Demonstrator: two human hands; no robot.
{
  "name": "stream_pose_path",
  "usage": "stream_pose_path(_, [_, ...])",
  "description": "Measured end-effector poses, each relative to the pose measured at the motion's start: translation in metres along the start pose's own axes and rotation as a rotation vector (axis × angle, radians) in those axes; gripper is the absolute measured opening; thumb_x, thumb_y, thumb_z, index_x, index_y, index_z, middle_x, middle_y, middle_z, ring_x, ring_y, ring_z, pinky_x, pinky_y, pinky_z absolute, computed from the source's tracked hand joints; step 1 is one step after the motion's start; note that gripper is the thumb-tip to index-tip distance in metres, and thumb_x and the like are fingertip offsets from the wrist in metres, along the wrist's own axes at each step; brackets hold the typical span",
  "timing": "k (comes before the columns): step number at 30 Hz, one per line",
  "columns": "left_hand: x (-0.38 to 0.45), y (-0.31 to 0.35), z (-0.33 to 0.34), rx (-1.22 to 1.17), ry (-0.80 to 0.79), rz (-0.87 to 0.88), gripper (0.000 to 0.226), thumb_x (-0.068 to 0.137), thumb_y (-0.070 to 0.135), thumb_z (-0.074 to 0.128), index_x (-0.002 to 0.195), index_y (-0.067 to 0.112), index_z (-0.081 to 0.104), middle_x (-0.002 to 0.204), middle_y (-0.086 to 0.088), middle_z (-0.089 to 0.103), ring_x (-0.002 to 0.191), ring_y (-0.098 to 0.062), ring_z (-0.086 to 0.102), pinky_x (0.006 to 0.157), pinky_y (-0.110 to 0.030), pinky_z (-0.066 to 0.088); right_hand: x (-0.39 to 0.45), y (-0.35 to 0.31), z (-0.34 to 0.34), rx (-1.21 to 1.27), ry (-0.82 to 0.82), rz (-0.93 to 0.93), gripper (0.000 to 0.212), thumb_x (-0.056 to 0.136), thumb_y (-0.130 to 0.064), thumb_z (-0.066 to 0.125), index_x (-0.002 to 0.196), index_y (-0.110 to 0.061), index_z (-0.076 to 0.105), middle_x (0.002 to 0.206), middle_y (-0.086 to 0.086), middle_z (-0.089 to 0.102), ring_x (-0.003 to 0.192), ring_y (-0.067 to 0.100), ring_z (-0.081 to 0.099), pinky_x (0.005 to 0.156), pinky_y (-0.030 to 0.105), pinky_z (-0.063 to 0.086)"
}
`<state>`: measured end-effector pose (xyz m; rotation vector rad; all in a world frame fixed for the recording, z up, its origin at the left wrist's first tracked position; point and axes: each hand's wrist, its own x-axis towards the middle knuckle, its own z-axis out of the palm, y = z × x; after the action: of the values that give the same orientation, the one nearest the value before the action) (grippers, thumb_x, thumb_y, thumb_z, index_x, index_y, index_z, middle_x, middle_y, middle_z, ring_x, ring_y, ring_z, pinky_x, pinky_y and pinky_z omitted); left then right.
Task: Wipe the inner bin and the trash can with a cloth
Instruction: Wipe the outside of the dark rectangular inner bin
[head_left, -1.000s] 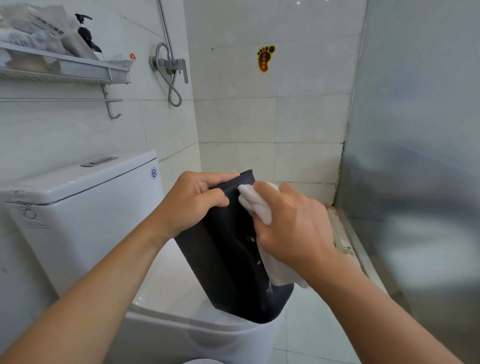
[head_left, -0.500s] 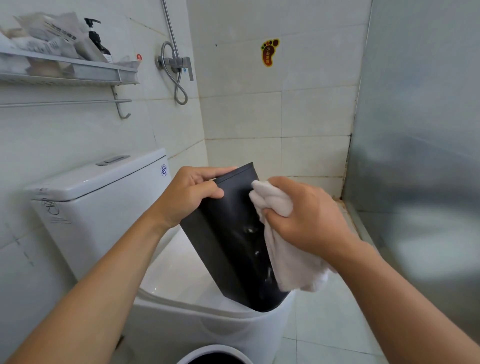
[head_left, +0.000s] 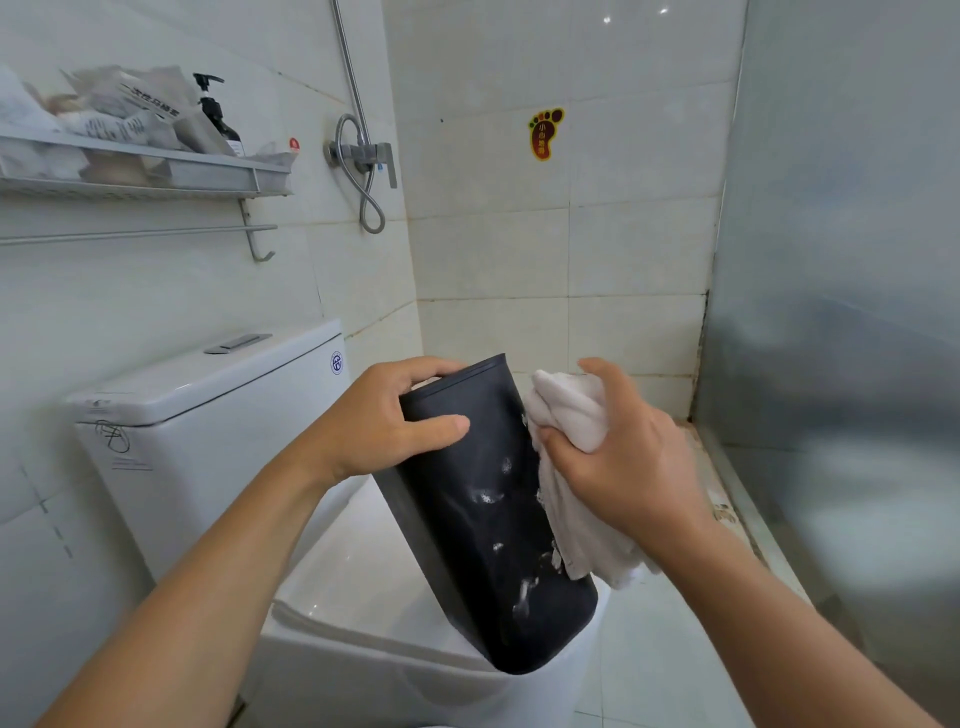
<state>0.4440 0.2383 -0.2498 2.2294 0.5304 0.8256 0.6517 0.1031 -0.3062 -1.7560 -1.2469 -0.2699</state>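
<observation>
**Wiping the outside of the dark bin over the toilet**

Nearest to me, my two bare forearms reach forward from the bottom corners of the view. My left hand (head_left: 384, 421) grips the rim of a tall, dark grey plastic inner bin (head_left: 483, 519): my thumb lies across its near face and my fingers curl over the top edge. The bin is tilted, its open top leaning away to the upper left, its rounded base resting on the closed white lid of a ceramic toilet (head_left: 363, 582).

My right hand (head_left: 618, 462) is curled round a bunched white cloth (head_left: 571, 410), which presses against the bin's right side. The loose tail of the cloth hangs down along that edge.

The bin's near face carries pale smears and wet streaks, so I judge the outside only partly wiped. I cannot see the inside from this angle, so I cannot tell whether it is clean. The outer trash can is not in view, and I take that part of the job as not yet done.

Behind the bin stands the white toilet cistern (head_left: 208, 415). Above it, a metal wall shelf (head_left: 145, 166) holds packets and a dark pump bottle (head_left: 218, 119). Further back hang a chrome shower hose and valve (head_left: 363, 156) on white tiles, with a foot-shaped yellow sticker (head_left: 543, 134) on the far wall. A frosted glass panel (head_left: 841, 312) fills the right.
</observation>
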Motion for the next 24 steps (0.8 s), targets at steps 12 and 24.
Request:
stream_pose_path(12, [-0.003, -0.002, -0.002, -0.155, 0.013, -0.013, 0.044, 0.087, -0.009, 0.074, 0.117, 0.023, 0.076, 0.106, 0.0, 0.08, 0.097, -0.02, 0.077, 0.078, -0.026, 0.061, -0.016, -0.003, 0.018, 0.161, -0.106, -0.141, 0.042, 0.097, -0.059, 0.054, 0.136, -0.05, 0.046, 0.102, -0.015, 0.066, 0.089, 0.007, 0.063, 0.075, 0.039, 0.057])
stream_pose_path(24, [-0.007, 0.008, 0.005, -0.158, -0.012, 0.016, 0.049, 0.086, -0.013, 0.073, 0.113, 0.027, 0.076, 0.103, 0.01, 0.08, 0.095, -0.011, 0.077, 0.076, -0.019, 0.059, 0.016, -0.011, -0.004, -0.01, -0.066, -0.149, 0.034, 0.09, -0.054, 0.066, 0.121, -0.041, 0.059, 0.085, -0.015, 0.068, 0.077, 0.016, 0.063, 0.066, 0.033, 0.049])
